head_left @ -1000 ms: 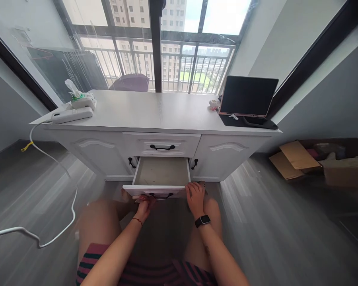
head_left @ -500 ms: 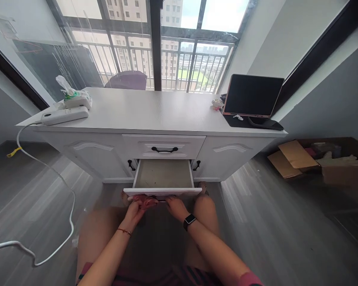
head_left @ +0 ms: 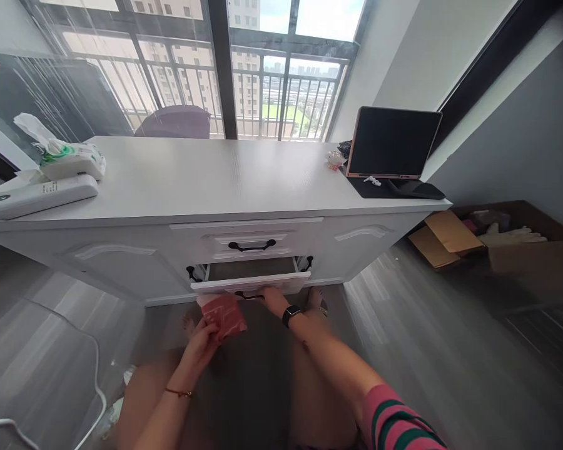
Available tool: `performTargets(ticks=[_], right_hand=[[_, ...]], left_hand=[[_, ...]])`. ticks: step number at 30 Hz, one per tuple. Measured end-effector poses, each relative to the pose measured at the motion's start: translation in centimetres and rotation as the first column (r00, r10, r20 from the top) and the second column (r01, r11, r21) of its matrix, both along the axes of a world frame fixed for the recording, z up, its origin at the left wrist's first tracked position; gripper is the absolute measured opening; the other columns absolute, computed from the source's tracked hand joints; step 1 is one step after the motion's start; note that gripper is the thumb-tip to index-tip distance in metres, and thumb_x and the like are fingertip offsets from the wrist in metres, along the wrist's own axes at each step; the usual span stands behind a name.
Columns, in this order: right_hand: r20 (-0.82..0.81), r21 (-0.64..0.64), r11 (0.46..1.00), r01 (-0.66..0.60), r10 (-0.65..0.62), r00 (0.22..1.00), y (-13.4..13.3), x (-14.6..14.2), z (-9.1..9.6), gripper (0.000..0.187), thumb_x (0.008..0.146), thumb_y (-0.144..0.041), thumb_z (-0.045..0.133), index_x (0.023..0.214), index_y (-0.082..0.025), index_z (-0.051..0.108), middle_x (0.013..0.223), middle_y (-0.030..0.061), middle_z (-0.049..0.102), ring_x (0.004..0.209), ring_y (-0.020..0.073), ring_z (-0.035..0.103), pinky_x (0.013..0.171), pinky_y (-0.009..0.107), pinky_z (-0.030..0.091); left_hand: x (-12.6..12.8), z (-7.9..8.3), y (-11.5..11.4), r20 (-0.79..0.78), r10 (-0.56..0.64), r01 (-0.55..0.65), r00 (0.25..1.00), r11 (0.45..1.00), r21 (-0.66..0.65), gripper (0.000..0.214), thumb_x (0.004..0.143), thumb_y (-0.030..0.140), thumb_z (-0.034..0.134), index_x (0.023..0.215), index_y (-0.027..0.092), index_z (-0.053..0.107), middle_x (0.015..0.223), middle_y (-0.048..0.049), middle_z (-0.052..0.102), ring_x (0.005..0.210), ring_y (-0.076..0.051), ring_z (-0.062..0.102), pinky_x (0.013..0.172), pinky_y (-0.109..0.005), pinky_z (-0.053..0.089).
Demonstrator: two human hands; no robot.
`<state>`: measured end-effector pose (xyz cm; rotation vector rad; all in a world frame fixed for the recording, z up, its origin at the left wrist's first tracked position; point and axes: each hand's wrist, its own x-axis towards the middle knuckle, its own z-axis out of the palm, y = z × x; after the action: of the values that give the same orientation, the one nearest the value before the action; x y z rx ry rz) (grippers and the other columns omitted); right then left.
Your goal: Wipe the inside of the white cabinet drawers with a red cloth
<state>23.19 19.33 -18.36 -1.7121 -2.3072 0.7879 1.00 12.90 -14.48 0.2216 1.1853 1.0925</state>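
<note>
My left hand (head_left: pixel 201 340) is closed on a red packet (head_left: pixel 223 314) just below the lower drawer (head_left: pixel 248 282) of the white cabinet (head_left: pixel 206 187). My right hand (head_left: pixel 273 299), with a black watch at the wrist, is on the black handle of that drawer. The drawer stands open only a little and looks empty inside. Above it sits a closed upper drawer (head_left: pixel 251 240) with a black handle.
On the cabinet top lie a tissue pack (head_left: pixel 70 161) and a white power strip (head_left: pixel 37 197) at the left, and a tablet on a stand (head_left: pixel 391 144) at the right. Open cardboard boxes (head_left: pixel 488 240) stand on the floor at right. A white cable (head_left: pixel 51 375) trails at left.
The lower drawer has gone from wide open to nearly closed. My right hand moved from its front edge to the handle. My left hand drew the red packet down and away from the drawer.
</note>
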Motion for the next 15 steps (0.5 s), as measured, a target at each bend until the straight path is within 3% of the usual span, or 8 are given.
performTargets(ticks=[6,11,15], right_hand=[[-0.022,0.065,0.998,0.027,-0.025,0.999,3.7,0.2,-0.8,0.025,0.094,-0.019,0.05,0.109,-0.013,0.07,0.108,0.0103,0.07,0.102,0.0175,0.06,0.092,0.027,0.04],[-0.096,0.096,0.993,0.074,-0.065,0.993,5.8,0.3,-1.5,0.026,0.092,-0.017,0.05,0.109,-0.021,0.07,0.114,0.0054,0.068,0.108,0.0169,0.057,0.097,0.026,0.039],[-0.168,0.108,0.985,0.135,-0.116,0.979,6.5,0.5,-2.2,0.026,0.091,-0.017,0.051,0.108,-0.023,0.07,0.114,0.0046,0.068,0.108,0.0186,0.057,0.096,0.029,0.042]], left_hand=[[2.4,-1.7,0.1,-0.076,0.054,-0.056,0.996,0.998,-0.022,0.028,0.046,0.003,0.051,0.069,0.017,0.056,0.053,0.0076,0.05,0.04,-0.007,0.045,0.038,-0.017,0.038],[2.7,-0.7,1.0,-0.022,0.096,-0.096,0.995,0.995,-0.013,0.018,0.06,0.012,0.064,0.077,0.019,0.061,0.071,0.002,0.064,0.055,-0.012,0.059,0.045,-0.021,0.047],[3.3,-0.2,1.5,-0.145,0.129,-0.134,0.981,0.991,-0.023,0.021,0.069,0.011,0.07,0.088,0.02,0.066,0.084,-0.0022,0.069,0.071,-0.015,0.067,0.053,-0.02,0.051]])
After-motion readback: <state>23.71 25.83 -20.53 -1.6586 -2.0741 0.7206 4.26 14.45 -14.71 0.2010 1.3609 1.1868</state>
